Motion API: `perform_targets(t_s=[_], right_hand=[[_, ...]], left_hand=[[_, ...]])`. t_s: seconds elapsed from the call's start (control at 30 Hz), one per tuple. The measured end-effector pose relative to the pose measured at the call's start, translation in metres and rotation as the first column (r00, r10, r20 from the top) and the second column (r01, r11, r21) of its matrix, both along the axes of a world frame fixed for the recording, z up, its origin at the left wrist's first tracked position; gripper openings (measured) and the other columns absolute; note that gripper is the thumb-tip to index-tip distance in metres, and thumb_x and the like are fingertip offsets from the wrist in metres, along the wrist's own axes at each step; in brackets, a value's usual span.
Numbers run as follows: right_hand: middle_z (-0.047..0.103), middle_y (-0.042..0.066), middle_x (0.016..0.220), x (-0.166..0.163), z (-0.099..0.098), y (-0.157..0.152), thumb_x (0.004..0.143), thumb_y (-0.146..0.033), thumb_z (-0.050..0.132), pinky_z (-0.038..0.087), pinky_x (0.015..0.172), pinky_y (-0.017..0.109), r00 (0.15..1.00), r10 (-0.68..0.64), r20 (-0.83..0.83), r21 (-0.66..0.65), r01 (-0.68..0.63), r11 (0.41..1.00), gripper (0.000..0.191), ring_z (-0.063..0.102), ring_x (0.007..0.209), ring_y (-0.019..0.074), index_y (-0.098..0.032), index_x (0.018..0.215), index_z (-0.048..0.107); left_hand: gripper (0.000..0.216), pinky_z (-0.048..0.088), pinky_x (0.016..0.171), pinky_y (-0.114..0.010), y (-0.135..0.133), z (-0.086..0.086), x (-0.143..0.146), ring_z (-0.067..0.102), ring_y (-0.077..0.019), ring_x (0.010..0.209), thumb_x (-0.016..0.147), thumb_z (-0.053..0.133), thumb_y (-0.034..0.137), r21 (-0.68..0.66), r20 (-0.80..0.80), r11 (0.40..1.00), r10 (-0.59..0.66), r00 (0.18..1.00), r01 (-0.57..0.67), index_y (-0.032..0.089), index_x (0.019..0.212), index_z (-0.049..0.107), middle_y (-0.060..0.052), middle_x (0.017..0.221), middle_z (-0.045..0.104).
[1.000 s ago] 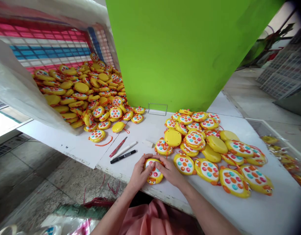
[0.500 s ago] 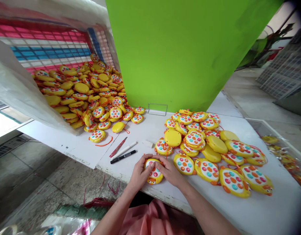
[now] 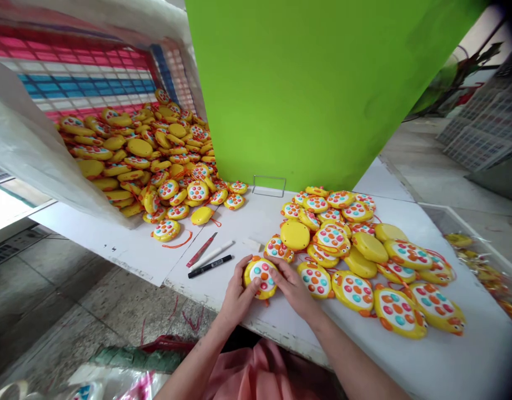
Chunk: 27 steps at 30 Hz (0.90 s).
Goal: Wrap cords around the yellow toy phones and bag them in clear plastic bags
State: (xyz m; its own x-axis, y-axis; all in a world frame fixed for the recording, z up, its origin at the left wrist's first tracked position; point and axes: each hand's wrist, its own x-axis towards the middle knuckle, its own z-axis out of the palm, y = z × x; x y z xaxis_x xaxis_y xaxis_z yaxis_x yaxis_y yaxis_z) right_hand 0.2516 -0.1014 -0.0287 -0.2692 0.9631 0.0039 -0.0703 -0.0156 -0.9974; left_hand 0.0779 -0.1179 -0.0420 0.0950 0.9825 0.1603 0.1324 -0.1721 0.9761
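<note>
Between my two hands, near the table's front edge, is a yellow animal-shaped toy (image 3: 262, 278) with a white face of pink, orange and blue dots. My left hand (image 3: 238, 291) grips its left side, thumb on the lower rim. My right hand (image 3: 292, 286) closes on its right side, thumb at the dotted face. Just right of my right hand lie several like toys (image 3: 353, 290) in a row, dotted sides up. Behind that row is a heap of them (image 3: 331, 236), some with plain yellow backs (image 3: 294, 235) showing.
Left of my hands lie a black marker (image 3: 209, 266), a white pen (image 3: 213, 255), a red cutter (image 3: 201, 249) and a small white block (image 3: 252, 244). A large pile of toys (image 3: 155, 150) spills from a bag at back left. A green board (image 3: 289, 94) stands behind the table.
The toy has turned between my hands, so its eyed end no longer points toward me. Its dotted face is less covered, as my thumbs have moved apart. The other toys stay put.
</note>
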Motion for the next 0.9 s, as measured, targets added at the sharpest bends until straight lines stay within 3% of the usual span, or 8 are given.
perform_targets(t_s=[0.17, 0.23, 0.33, 0.43, 0.53, 0.7, 0.9], right_hand=[[0.063, 0.006, 0.124, -0.0027, -0.0015, 0.0009, 0.087, -0.042, 0.062, 0.047, 0.099, 0.042, 0.974, 0.119, -0.194, -0.07, -0.135, 0.988, 0.045, 0.06, 0.112, 0.0246, -0.026, 0.127, 0.053], [0.063, 0.007, 0.124, -0.0036, -0.0037, 0.0011, 0.085, -0.042, 0.063, 0.052, 0.091, 0.041, 0.965, 0.056, -0.258, -0.109, -0.087, 0.99, 0.048, 0.062, 0.108, 0.0249, -0.028, 0.129, 0.049], [0.061, 0.007, 0.127, -0.003, -0.0058, 0.0012, 0.085, -0.042, 0.063, 0.056, 0.077, 0.038, 0.952, -0.022, -0.306, -0.171, -0.033, 0.985, 0.057, 0.064, 0.103, 0.0249, -0.032, 0.135, 0.038], [0.063, 0.007, 0.123, -0.0018, -0.005, 0.0005, 0.082, -0.036, 0.069, 0.053, 0.088, 0.039, 0.948, 0.024, -0.318, -0.157, -0.078, 0.984, 0.061, 0.063, 0.106, 0.0234, -0.029, 0.134, 0.04], [0.065, 0.006, 0.118, -0.0011, -0.0023, -0.0006, 0.08, -0.035, 0.072, 0.048, 0.096, 0.04, 0.958, 0.093, -0.272, -0.123, -0.13, 0.984, 0.052, 0.061, 0.107, 0.0235, -0.025, 0.126, 0.05], [0.064, 0.006, 0.12, 0.001, -0.0011, -0.001, 0.086, -0.04, 0.063, 0.045, 0.098, 0.041, 0.983, 0.078, -0.168, -0.099, -0.096, 0.99, 0.046, 0.058, 0.11, 0.024, -0.024, 0.128, 0.053], [0.065, 0.004, 0.118, 0.0007, -0.008, 0.0004, 0.087, -0.037, 0.064, 0.045, 0.096, 0.041, 0.973, 0.142, -0.184, -0.089, -0.16, 0.983, 0.042, 0.06, 0.106, 0.0231, -0.026, 0.127, 0.055]], left_hand=[[0.053, 0.05, 0.084, -0.032, 0.0, -0.0013, -0.0007, 0.058, -0.02, 0.099, 0.09, 0.054, 0.044, -0.025, 0.121, 0.989, 0.147, 0.982, -0.145, 0.021, 0.134, 0.036, -0.008, 0.114, 0.056], [0.055, 0.05, 0.084, -0.032, 0.0005, -0.0007, -0.0002, 0.058, -0.0204, 0.1, 0.089, 0.054, 0.046, -0.016, 0.174, 0.992, 0.127, 0.976, -0.126, 0.021, 0.135, 0.035, -0.008, 0.115, 0.055], [0.047, 0.049, 0.087, -0.033, 0.0014, 0.0006, 0.001, 0.057, -0.0218, 0.102, 0.088, 0.058, 0.045, -0.02, 0.161, 1.0, 0.017, 0.987, -0.014, 0.019, 0.125, 0.046, -0.009, 0.116, 0.058], [0.037, 0.049, 0.087, -0.032, 0.0017, 0.0011, 0.001, 0.059, -0.0205, 0.098, 0.09, 0.056, 0.042, -0.048, 0.119, 0.998, -0.03, 0.992, 0.036, 0.018, 0.118, 0.052, -0.008, 0.112, 0.062], [0.037, 0.048, 0.087, -0.031, 0.0019, 0.0001, 0.0001, 0.058, -0.0206, 0.101, 0.093, 0.051, 0.042, -0.059, 0.14, 0.998, 0.035, 0.99, -0.027, 0.019, 0.122, 0.049, -0.008, 0.116, 0.061], [0.035, 0.047, 0.089, -0.03, 0.002, -0.0014, -0.0002, 0.056, -0.0204, 0.104, 0.092, 0.052, 0.041, -0.056, 0.196, 0.992, 0.12, 0.973, -0.111, 0.019, 0.119, 0.051, -0.008, 0.116, 0.059], [0.039, 0.048, 0.079, -0.026, 0.0007, -0.0002, -0.0016, 0.056, -0.0154, 0.088, 0.092, 0.054, 0.041, -0.091, 0.209, 0.992, 0.105, 0.972, -0.088, 0.022, 0.126, 0.046, -0.002, 0.1, 0.057]])
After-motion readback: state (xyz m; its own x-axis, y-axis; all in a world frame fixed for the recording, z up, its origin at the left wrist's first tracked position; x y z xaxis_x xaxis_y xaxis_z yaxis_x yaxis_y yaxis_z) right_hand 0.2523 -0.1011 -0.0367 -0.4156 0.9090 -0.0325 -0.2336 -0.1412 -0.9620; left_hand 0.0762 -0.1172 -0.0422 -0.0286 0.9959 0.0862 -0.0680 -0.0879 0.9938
